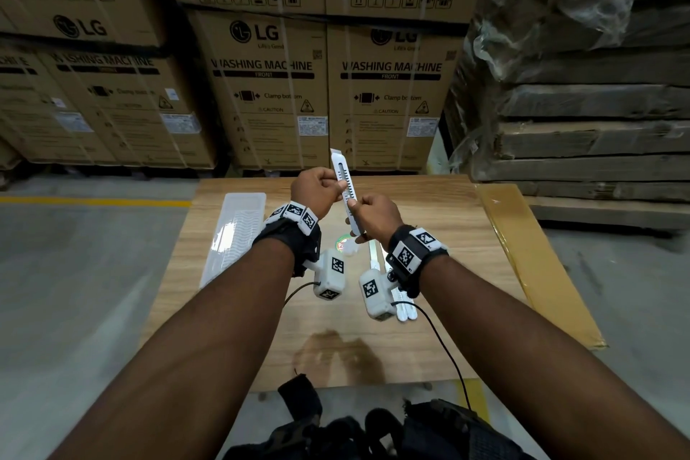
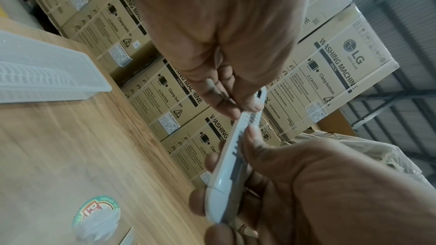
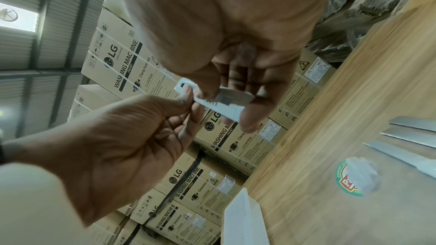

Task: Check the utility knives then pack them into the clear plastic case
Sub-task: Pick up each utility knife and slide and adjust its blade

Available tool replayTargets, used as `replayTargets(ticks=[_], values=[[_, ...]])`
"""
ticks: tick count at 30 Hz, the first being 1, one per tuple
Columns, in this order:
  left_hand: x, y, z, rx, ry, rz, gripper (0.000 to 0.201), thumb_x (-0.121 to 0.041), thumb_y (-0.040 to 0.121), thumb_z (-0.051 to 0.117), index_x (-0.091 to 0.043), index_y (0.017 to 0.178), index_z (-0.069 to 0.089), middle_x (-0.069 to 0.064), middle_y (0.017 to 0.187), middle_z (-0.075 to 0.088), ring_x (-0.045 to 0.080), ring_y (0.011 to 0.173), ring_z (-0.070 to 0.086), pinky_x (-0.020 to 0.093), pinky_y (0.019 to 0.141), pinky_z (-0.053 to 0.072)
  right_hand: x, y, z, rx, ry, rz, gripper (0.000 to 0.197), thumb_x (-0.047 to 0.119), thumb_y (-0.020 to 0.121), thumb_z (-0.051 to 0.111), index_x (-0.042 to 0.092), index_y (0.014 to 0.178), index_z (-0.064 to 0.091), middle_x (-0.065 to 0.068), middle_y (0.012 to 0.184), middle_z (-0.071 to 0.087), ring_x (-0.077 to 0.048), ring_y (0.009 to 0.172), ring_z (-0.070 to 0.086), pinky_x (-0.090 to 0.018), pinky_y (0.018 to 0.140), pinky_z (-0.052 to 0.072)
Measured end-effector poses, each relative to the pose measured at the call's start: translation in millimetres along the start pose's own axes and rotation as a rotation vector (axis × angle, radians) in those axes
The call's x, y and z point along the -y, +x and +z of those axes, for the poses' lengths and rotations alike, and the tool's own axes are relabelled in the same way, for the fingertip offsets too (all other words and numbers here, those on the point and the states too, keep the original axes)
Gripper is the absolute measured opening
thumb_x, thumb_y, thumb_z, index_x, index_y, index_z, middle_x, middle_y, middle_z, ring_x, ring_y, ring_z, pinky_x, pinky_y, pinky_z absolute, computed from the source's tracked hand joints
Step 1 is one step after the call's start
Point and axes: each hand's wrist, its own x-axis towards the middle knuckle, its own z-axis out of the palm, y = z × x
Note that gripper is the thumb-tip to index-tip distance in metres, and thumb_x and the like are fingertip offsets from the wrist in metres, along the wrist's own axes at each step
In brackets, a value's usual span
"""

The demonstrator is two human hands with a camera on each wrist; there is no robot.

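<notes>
- Head view: a white utility knife point(image 1: 345, 187) is held upright above the far half of the wooden table point(image 1: 261, 310). The left hand point(image 1: 317, 189) is curled round its upper part, and the right hand point(image 1: 375, 215) is wrapped round its lower part with the thumb on the slider track
- The clear plastic case point(image 1: 235, 235) lies on the table to the left, well apart from the hands, and more knives point(image 1: 373, 254) lie near the right wrist, partly hidden by it
- Left wrist view: the knife point(image 2: 232, 167) is seen clamped between the curled fingers point(image 2: 200, 202) of the right hand below, with the thumb laid along the notched track. The upper end is pinched by the left hand point(image 2: 226, 98). The case point(image 2: 47, 74) sits far left, beside a round sticker point(image 2: 97, 217)
- Right wrist view: the knife point(image 3: 217, 101) is pinched by the left thumb and forefinger point(image 3: 186, 98) and is cradled in the curled right fingers point(image 3: 250, 118). Three spare knives point(image 3: 405, 152) rest on the table at the right
- Risk, as judged: if the slider is pushed hard, the blade could be run out toward the left fingertips near the tip, and a cut could follow. With a loose pinch, the knife could be dropped onto the spares below
</notes>
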Motion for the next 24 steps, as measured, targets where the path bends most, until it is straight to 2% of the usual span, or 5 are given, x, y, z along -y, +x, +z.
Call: replayTargets(ticks=[4,9,17,21,24], values=[[-3,1,1,-0.014,-0.011,-0.007,0.021,-0.008,0.084,0.072,-0.002,0.103,0.072,0.011,0.089,0.075,0.017,0.079,0.073,0.025,0.072,0.061,5,2,0,0.003,0.001,0.022,0.021,0.029,0.097,0.054,0.013,0.092,0.067,-0.009,0.086,0.073,-0.02,0.063,0.065,-0.027,0.051,0.054],[-3,3,0,-0.022,0.055,0.035,0.018,-0.016,0.084,0.072,-0.008,0.1,0.074,0.005,0.085,0.075,0.013,0.078,0.072,0.026,0.072,0.06,2,4,0,0.017,0.023,0.017,0.02,0.011,0.092,0.051,0.022,0.083,0.065,-0.01,0.089,0.072,-0.023,0.071,0.064,-0.031,0.058,0.057],[2,8,-2,0.015,0.105,0.004,0.02,-0.023,0.083,0.072,-0.015,0.101,0.073,0.001,0.086,0.075,0.017,0.082,0.073,0.04,0.081,0.06,-5,7,5,0.093,0.111,0.038,0.019,0.021,0.096,0.055,0.006,0.103,0.065,-0.011,0.087,0.068,-0.024,0.07,0.065,-0.038,0.065,0.061],[5,2,0,0.032,0.0,-0.037,0.026,-0.012,0.086,0.069,-0.005,0.111,0.069,0.011,0.095,0.074,0.022,0.087,0.072,0.04,0.084,0.06,-7,8,1,0.116,0.141,0.029,0.019,0.021,0.097,0.059,0.006,0.087,0.065,-0.011,0.082,0.065,-0.022,0.066,0.065,-0.033,0.06,0.059],[7,-2,2,0.046,-0.005,-0.028,0.023,-0.01,0.088,0.067,-0.003,0.109,0.07,0.014,0.096,0.074,0.023,0.087,0.072,0.036,0.082,0.06,-6,8,-2,0.148,0.164,0.048,0.018,0.017,0.096,0.059,0.007,0.082,0.064,-0.013,0.082,0.065,-0.024,0.067,0.066,-0.031,0.058,0.058]])
